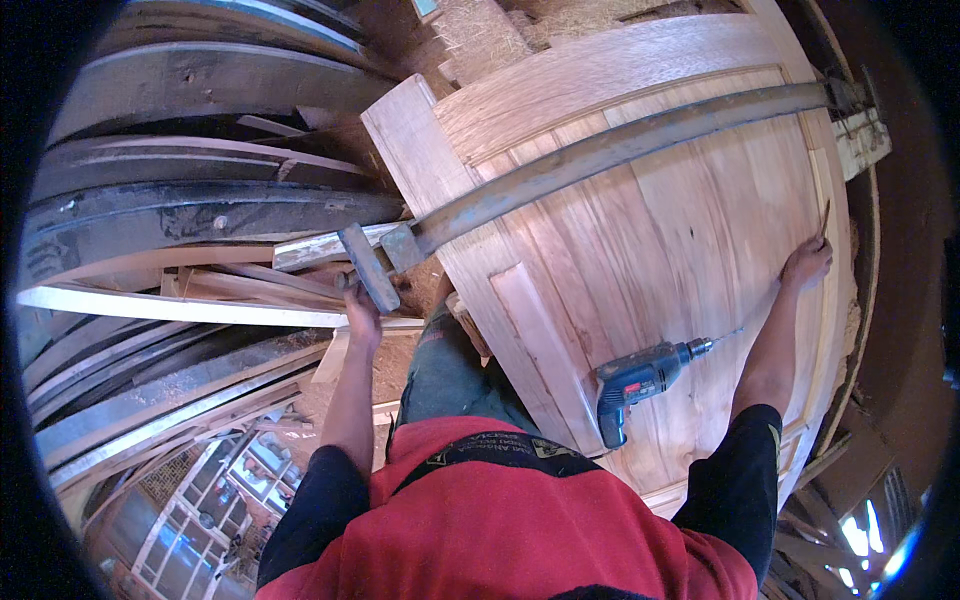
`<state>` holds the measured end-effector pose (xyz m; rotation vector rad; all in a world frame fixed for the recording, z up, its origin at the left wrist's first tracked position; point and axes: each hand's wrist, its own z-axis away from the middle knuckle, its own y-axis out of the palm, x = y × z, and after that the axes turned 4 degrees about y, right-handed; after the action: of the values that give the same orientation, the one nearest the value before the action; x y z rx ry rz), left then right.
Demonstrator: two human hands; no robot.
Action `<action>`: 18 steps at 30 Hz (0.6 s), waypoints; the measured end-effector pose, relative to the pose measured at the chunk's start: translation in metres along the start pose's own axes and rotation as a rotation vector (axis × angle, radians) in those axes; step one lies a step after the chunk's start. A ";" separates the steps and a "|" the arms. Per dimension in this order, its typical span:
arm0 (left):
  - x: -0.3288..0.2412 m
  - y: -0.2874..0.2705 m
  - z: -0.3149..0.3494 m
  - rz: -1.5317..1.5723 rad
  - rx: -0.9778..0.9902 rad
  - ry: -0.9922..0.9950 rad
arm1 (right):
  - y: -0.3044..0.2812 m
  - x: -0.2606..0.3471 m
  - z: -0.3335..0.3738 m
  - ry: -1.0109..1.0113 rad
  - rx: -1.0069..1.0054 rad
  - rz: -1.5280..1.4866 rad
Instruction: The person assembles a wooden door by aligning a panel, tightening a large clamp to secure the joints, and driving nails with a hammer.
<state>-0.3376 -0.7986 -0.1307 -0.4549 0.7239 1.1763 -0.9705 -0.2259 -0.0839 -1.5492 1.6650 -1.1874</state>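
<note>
A wooden door panel (640, 240) lies before me, and a long metal bar clamp (620, 150) spans it from left to right. My left hand (362, 318) is closed around the screw end of the clamp, just under its end plate, though the fingers are partly hidden. Over the panel's right edge, my right hand (806, 264) grips a thin pencil-like stick (826, 220) that points away from me. A blue power drill (635, 382) with a bit fitted rests on the panel between my arms. Left of the drill lies a loose flat wood strip (540, 335).
Stacked long boards (200, 200) fill the left side, reaching close to my left arm. A wood block (862, 140) sits under the clamp's far right end. Wood shavings (480, 35) cover the ground beyond the panel. Framed windows (195, 510) stand at the lower left.
</note>
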 end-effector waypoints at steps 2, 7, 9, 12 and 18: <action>-0.013 -0.012 0.035 -0.124 0.004 -0.095 | 0.001 0.000 0.002 0.000 -0.007 -0.031; -0.150 -0.009 0.096 0.735 0.575 -0.137 | 0.004 -0.013 0.003 -0.008 -0.012 -0.038; -0.181 -0.004 0.075 0.507 0.165 0.247 | -0.003 -0.002 0.004 0.012 0.007 -0.044; -0.170 0.024 0.018 0.044 0.048 0.239 | -0.003 0.000 0.003 0.011 -0.001 -0.089; -0.071 0.000 -0.001 0.078 0.041 -0.026 | 0.001 -0.004 0.004 -0.001 -0.027 -0.123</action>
<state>-0.3525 -0.8463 -0.0807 -0.3792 0.7482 1.2361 -0.9669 -0.2228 -0.0876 -1.6889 1.6116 -1.2307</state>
